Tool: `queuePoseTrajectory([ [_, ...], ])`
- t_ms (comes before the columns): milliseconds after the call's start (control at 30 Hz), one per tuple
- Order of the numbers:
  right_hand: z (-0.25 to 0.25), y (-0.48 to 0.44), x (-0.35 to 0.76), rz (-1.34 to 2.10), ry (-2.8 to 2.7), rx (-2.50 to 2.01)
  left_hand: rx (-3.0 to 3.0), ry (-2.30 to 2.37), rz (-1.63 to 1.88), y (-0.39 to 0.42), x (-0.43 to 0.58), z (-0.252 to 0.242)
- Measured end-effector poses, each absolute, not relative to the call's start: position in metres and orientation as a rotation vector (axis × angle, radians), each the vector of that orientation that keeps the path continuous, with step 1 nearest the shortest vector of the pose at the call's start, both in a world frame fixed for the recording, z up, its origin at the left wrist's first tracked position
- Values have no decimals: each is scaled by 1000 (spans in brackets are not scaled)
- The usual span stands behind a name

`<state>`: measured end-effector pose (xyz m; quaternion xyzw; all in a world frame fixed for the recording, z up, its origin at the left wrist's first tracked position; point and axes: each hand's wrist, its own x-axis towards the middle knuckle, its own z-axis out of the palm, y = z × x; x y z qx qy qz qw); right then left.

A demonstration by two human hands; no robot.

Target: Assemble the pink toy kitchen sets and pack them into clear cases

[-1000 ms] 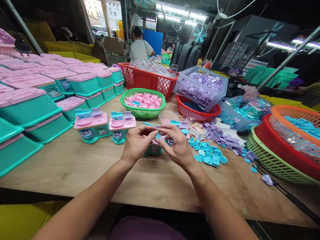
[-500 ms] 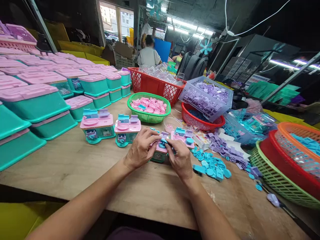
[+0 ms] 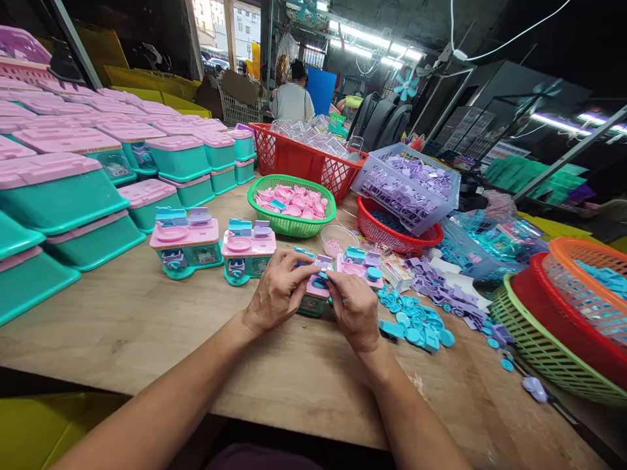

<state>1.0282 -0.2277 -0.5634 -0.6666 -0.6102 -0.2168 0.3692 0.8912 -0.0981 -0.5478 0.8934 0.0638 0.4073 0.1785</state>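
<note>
My left hand (image 3: 277,290) and my right hand (image 3: 353,307) are both closed around a small pink and teal toy (image 3: 313,292) that rests on the wooden table (image 3: 147,326). Their fingertips meet on its top, at a small blue piece. Two finished toys (image 3: 186,241) (image 3: 247,250) of the same kind stand to the left. Another toy (image 3: 361,264) sits just behind my right hand. A pile of loose blue parts (image 3: 414,323) lies right of my right hand, with purple parts (image 3: 441,290) beyond.
Stacks of teal boxes with pink lids (image 3: 73,189) fill the left. A green basket of pink parts (image 3: 291,205), a red basket (image 3: 304,160), a lilac crate (image 3: 406,183) and stacked baskets (image 3: 553,326) ring the work area. A person (image 3: 292,98) stands far back.
My hands came down from holding the toy above the table and now press it onto the tabletop. The view shifted slightly.
</note>
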Motion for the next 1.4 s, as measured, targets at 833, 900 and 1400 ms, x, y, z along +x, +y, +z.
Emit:
queuePoseTrajectory([
  [833, -570, -233, 1025, -673, -1603, -1740, 2541, 188, 1156, -101, 889, -546],
  [900, -569, -234, 1025, -687, -1611, -1737, 2544, 190, 1147, -102, 889, -545],
  [1400, -554, -237, 1026, -517, -1700, -1774, 2766, 166, 1067, -103, 885, -546],
])
